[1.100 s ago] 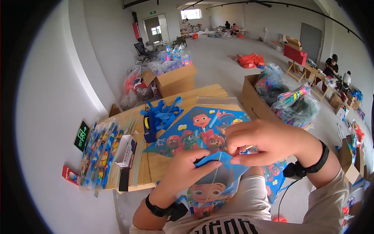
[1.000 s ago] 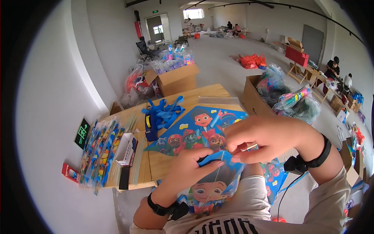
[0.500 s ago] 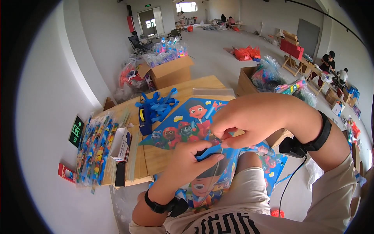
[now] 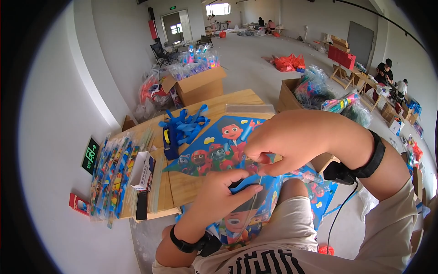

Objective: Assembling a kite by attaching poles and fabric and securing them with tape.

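A blue kite point(image 4: 214, 153) printed with cartoon figures lies partly on the table and hangs over my lap. My left hand point(image 4: 221, 192) is closed on its edge, thumb along one side and fingers curled over a dark blue fold. A thin rod point(image 4: 249, 219) runs down the hanging part, below my left thumb. Just right of it, my right hand point(image 4: 287, 141) pinches the kite at the same edge, fingertips bent down. Whatever small part sits between those fingertips is hidden. The two hands nearly touch.
Blue ribbons point(image 4: 189, 121) lie beside a blue tape dispenser point(image 4: 170, 144) on the wooden table point(image 4: 182, 189). To the left are a small white box point(image 4: 142, 171) and rolled printed pieces in clear sleeves point(image 4: 112, 178). Cartons point(image 4: 200, 84) stand beyond. People work far right.
Both hands stay at the kite's edge. My right fingertips have shifted slightly left and down; the left hand has barely moved.
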The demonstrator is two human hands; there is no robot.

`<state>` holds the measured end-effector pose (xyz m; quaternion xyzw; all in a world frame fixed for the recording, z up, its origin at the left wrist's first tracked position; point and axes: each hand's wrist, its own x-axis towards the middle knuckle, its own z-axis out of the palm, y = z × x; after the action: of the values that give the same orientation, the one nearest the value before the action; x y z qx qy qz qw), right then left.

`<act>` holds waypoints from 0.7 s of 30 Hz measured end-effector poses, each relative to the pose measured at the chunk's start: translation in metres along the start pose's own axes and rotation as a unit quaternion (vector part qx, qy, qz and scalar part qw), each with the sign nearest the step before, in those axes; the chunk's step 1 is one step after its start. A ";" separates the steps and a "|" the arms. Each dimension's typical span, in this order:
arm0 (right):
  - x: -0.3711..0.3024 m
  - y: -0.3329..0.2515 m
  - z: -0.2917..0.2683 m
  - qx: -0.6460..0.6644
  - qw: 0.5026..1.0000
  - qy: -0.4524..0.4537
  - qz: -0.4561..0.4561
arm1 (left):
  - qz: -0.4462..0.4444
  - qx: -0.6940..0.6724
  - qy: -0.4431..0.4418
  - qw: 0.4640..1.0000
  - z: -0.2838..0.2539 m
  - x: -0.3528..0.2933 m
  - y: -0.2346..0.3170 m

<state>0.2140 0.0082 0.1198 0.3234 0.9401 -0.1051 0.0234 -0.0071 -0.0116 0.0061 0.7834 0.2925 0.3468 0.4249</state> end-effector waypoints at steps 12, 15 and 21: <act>-0.002 0.001 0.012 -0.016 0.997 0.080 -0.007 | -0.002 -0.007 0.033 0.999 0.006 -0.008 -0.005; -0.003 0.001 0.016 0.006 0.990 0.130 -0.054 | 0.007 -0.018 0.044 0.999 0.003 -0.009 -0.001; -0.010 0.012 0.040 0.080 0.958 0.270 0.044 | 0.028 0.043 0.017 0.999 0.003 -0.029 0.020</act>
<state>0.2280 0.0031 0.0796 0.3816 0.8847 -0.0877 -0.2528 -0.0184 -0.0439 0.0135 0.8030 0.2923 0.3588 0.3755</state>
